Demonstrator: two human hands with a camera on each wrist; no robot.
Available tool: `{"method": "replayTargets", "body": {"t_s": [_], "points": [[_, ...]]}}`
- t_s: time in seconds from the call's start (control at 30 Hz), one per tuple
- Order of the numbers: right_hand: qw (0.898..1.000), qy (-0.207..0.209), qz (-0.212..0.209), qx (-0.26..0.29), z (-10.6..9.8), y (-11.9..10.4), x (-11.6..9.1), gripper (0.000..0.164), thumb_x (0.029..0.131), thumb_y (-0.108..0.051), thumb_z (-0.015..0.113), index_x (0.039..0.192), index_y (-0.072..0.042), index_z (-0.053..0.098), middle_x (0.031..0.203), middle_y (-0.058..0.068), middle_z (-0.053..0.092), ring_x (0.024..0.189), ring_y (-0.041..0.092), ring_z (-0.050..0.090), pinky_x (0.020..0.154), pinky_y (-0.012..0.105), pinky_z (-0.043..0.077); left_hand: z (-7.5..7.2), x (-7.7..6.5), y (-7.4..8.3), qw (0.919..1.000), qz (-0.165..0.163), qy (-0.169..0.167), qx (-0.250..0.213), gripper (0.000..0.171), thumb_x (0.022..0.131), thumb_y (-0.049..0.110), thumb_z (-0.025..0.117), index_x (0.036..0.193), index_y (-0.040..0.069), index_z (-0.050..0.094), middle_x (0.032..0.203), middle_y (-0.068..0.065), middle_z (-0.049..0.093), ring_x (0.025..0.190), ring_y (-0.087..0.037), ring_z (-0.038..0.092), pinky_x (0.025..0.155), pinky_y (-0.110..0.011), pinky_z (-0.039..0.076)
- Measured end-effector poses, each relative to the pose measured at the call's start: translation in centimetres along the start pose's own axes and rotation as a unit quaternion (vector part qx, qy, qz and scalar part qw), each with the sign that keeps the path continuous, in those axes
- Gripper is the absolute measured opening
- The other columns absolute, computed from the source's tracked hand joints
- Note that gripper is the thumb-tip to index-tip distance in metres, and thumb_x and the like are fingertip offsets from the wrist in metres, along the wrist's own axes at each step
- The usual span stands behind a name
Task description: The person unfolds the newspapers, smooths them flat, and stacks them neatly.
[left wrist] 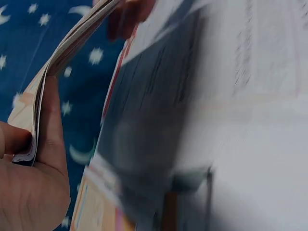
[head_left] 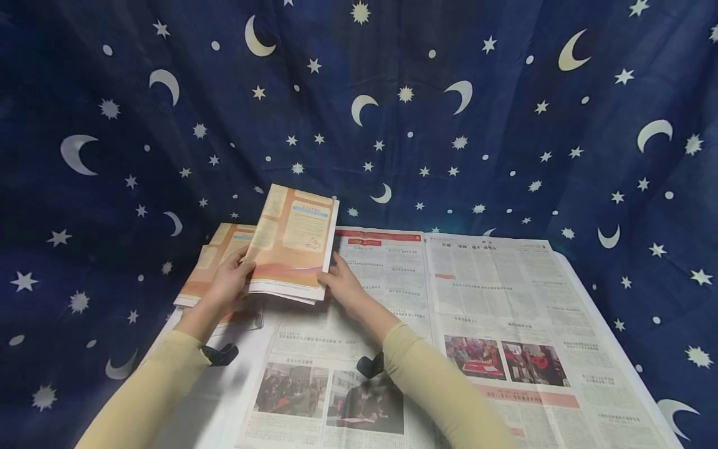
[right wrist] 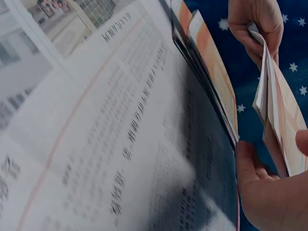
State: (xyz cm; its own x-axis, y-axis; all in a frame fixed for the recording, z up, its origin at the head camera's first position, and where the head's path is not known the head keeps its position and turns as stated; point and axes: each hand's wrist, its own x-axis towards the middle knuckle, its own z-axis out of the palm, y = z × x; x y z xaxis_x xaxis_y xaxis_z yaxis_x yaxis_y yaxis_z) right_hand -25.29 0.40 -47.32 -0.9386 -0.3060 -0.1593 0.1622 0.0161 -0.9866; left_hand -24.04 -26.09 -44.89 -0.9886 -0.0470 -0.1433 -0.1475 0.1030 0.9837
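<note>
An orange and cream folded paper booklet [head_left: 291,243] is held up above the table, its printed face toward the head camera. My left hand [head_left: 231,277] grips its left edge, thumb in front. At its lower right edge, my right hand [head_left: 342,280] pinches it, thumb on the front and fingers behind. In the left wrist view the booklet [left wrist: 43,91] shows edge-on as several layered sheets between thumb and fingers. The right wrist view shows the booklet's [right wrist: 276,110] lower edge with its layers slightly fanned, between the right hand [right wrist: 269,192] and the left hand [right wrist: 257,29].
Similar orange booklets [head_left: 204,265] lie piled at the table's left. An open newspaper [head_left: 488,299] with printed photos covers much of the white table [head_left: 191,405]. Behind hangs a dark blue curtain [head_left: 392,174] with moons and stars. A dark wrist camera [head_left: 370,366] sits on the right wrist.
</note>
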Motion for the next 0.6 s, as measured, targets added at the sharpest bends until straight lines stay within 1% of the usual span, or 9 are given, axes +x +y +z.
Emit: {"method": "replayTargets", "body": {"t_s": [0.07, 0.13, 0.23, 0.3, 0.33, 0.4, 0.5, 0.53, 0.6], "points": [[1.000, 0.014, -0.004, 0.003, -0.6, -0.2, 0.0, 0.085, 0.100, -0.014, 0.058, 0.165, -0.007, 0.004, 0.148, 0.023, 0.050, 0.117, 0.028, 0.066, 0.103, 0.042, 0.051, 1.1, -0.3, 0.0, 1.0000, -0.006, -0.007, 0.003, 0.059, 0.111, 0.018, 0.038, 0.166, 0.018, 0.017, 0.141, -0.019, 0.049, 0.104, -0.014, 0.061, 0.066, -0.017, 0.051], [0.999, 0.031, -0.005, -0.008, -1.3, -0.3, -0.1, 0.084, 0.099, -0.008, 0.056, 0.165, -0.008, 0.005, 0.146, 0.022, 0.052, 0.118, 0.027, 0.065, 0.103, 0.041, 0.051, 2.1, -0.5, -0.1, 0.9998, -0.008, -0.011, 0.011, 0.059, 0.112, 0.019, 0.037, 0.166, 0.019, 0.014, 0.151, -0.022, 0.042, 0.121, -0.024, 0.057, 0.082, -0.023, 0.055], [0.998, 0.055, -0.008, -0.016, -2.2, -0.2, -0.3, 0.083, 0.096, -0.001, 0.054, 0.165, -0.008, 0.008, 0.143, 0.021, 0.055, 0.118, 0.028, 0.066, 0.099, 0.040, 0.054, 3.4, -0.6, -0.3, 0.9993, -0.009, -0.017, 0.032, 0.060, 0.111, 0.019, 0.036, 0.166, 0.017, 0.011, 0.155, -0.024, 0.038, 0.133, -0.036, 0.051, 0.100, -0.036, 0.051], [0.997, 0.067, -0.009, -0.028, -3.0, 0.0, -0.4, 0.082, 0.096, 0.001, 0.054, 0.165, -0.009, 0.010, 0.140, 0.020, 0.058, 0.115, 0.027, 0.067, 0.094, 0.037, 0.056, 4.2, -0.6, -0.4, 0.9981, -0.007, -0.019, 0.059, 0.061, 0.110, 0.017, 0.037, 0.166, 0.015, 0.012, 0.157, -0.025, 0.035, 0.138, -0.039, 0.046, 0.111, -0.046, 0.043], [0.997, 0.072, -0.011, -0.029, -3.4, 0.0, -0.5, 0.082, 0.095, 0.002, 0.054, 0.165, -0.009, 0.011, 0.138, 0.020, 0.059, 0.113, 0.028, 0.068, 0.091, 0.037, 0.058, 4.5, -0.5, -0.5, 0.9974, -0.006, -0.022, 0.068, 0.062, 0.109, 0.015, 0.038, 0.166, 0.014, 0.013, 0.156, -0.025, 0.036, 0.138, -0.039, 0.046, 0.112, -0.048, 0.041], [0.996, 0.084, -0.008, -0.040, -4.4, 0.1, -0.8, 0.081, 0.095, 0.002, 0.053, 0.165, -0.012, 0.014, 0.141, 0.019, 0.058, 0.116, 0.028, 0.067, 0.091, 0.037, 0.058, 5.2, -0.5, -0.6, 0.9965, -0.007, -0.032, 0.077, 0.064, 0.107, 0.012, 0.041, 0.165, 0.012, 0.015, 0.153, -0.026, 0.039, 0.133, -0.039, 0.050, 0.109, -0.048, 0.043], [0.993, 0.100, -0.006, -0.056, -6.1, 0.1, -1.5, 0.080, 0.096, 0.001, 0.054, 0.165, -0.014, 0.017, 0.148, 0.018, 0.054, 0.122, 0.029, 0.064, 0.095, 0.039, 0.056, 6.4, -0.5, -0.5, 0.9956, -0.010, -0.056, 0.075, 0.066, 0.103, 0.008, 0.043, 0.164, 0.012, 0.018, 0.149, -0.024, 0.045, 0.122, -0.035, 0.058, 0.095, -0.040, 0.051], [0.993, 0.106, -0.004, -0.061, -6.7, 0.1, -1.8, 0.080, 0.095, 0.001, 0.055, 0.165, -0.015, 0.019, 0.149, 0.018, 0.052, 0.123, 0.030, 0.063, 0.096, 0.040, 0.056, 6.9, -0.5, -0.5, 0.9951, -0.014, -0.065, 0.074, 0.067, 0.103, 0.008, 0.044, 0.164, 0.012, 0.019, 0.147, -0.023, 0.047, 0.117, -0.033, 0.059, 0.089, -0.036, 0.052], [0.991, 0.117, -0.002, -0.068, -7.9, 0.2, -2.3, 0.080, 0.096, 0.001, 0.056, 0.165, -0.017, 0.020, 0.149, 0.018, 0.052, 0.122, 0.031, 0.064, 0.095, 0.041, 0.056, 8.0, -0.6, -0.4, 0.9934, -0.016, -0.085, 0.076, 0.068, 0.102, 0.008, 0.045, 0.164, 0.012, 0.019, 0.148, -0.022, 0.048, 0.116, -0.031, 0.060, 0.084, -0.034, 0.052]]}}
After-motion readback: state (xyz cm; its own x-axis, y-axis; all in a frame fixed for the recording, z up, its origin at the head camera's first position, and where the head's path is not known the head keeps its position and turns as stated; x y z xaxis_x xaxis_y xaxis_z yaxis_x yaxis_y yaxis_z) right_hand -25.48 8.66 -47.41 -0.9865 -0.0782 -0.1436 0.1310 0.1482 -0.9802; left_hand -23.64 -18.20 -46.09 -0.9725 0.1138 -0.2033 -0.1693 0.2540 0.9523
